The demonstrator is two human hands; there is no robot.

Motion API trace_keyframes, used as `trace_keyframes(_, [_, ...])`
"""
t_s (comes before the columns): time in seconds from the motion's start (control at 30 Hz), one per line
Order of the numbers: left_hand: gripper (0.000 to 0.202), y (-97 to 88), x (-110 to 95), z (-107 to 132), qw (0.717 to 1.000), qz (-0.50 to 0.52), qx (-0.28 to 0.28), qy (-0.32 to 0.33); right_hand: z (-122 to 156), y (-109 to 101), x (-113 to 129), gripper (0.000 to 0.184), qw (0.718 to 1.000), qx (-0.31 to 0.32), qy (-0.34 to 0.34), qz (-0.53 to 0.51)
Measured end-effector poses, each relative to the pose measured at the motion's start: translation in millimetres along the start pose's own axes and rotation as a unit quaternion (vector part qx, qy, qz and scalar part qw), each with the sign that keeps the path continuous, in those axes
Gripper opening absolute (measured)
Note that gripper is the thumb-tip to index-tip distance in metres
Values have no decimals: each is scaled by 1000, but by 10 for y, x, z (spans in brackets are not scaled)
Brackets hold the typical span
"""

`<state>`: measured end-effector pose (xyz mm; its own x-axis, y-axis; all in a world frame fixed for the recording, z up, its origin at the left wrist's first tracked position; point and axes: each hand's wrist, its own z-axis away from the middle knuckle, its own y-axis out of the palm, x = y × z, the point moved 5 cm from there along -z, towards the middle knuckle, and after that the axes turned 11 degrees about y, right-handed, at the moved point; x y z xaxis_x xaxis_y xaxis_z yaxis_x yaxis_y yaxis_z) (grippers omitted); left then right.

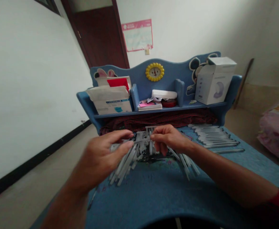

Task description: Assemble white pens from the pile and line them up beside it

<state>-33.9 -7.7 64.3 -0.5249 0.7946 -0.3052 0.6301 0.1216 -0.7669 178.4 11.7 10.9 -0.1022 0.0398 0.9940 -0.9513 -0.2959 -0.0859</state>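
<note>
Blue desktop across the lower frame, seen from the head camera. At its far edge, a blue shelf unit with a wavy back panel, standing against a white wall. Beneath the shelf, a dark red checked cloth bunched along the full width.

On the desktop, near the middle, a heap of grey pen parts fanned out toward the near edge. Left hand raised over the left side of the heap, fingers curled toward the thumb. Right hand over the right side, knuckles up, forearm across the desktop.

On the right of the shelf, a white carton, upright. On the left of the shelf, a white box with a blue label, red card behind it. To the right of the hands, a neat row of pens laid side by side, well apart from the heap. High on the back panel, a yellow clock.

Smallest of all, a grey pen piece, roughly level just above the heap: left end pinched between thumb and fingertips of the left hand, right end nipped between thumb and forefinger of the right.
</note>
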Motion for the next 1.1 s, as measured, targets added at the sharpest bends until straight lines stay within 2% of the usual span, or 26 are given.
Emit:
trace_keyframes(0.1, [29,374,-80,-415,995,10,84,48,35,-5,39,22,999,-1,-5,44])
trace_keyframes(0.2, [25,588,-26,-479,992,35,114,43,36,-23,46,25,997,-7,-1,71])
trace_keyframes(0.37, [21,636,112,-340,991,92,94,5,-96,-71,26,40,996,-21,-25,83])
trace_keyframes(0.43, [21,612,214,-312,995,84,58,-21,-199,-75,-3,39,986,-52,-29,155])
trace_keyframes(0.47, [22,605,273,-300,996,75,41,-36,-254,-64,-16,35,971,-75,-31,225])
trace_keyframes(0.5, [22,604,334,-288,996,67,26,-49,-305,-39,-25,30,944,-100,-34,313])
trace_keyframes(0.53, [23,611,393,-275,996,62,15,-62,-354,-2,-33,26,901,-125,-37,414])
trace_keyframes(0.6, [23,637,494,-246,995,59,-1,-82,-437,102,-50,21,794,-156,-37,586])
trace_keyframes(0.63, [23,651,531,-233,994,58,-7,-89,-473,156,-62,22,751,-160,-33,640])
trace_keyframes(0.67, [23,661,557,-221,994,56,-14,-94,-504,205,-74,22,723,-158,-26,672])
trace_keyframes(0.7, [23,668,573,-211,994,53,-21,-97,-531,249,-85,23,709,-153,-20,688])
trace_keyframes(0.87, [21,683,559,-188,993,43,-30,-106,-620,366,-111,27,695,-139,-13,705])
trace_keyframes(1.1, [19,701,553,-175,991,64,-44,-105,-529,278,-67,27,682,-177,-7,710])
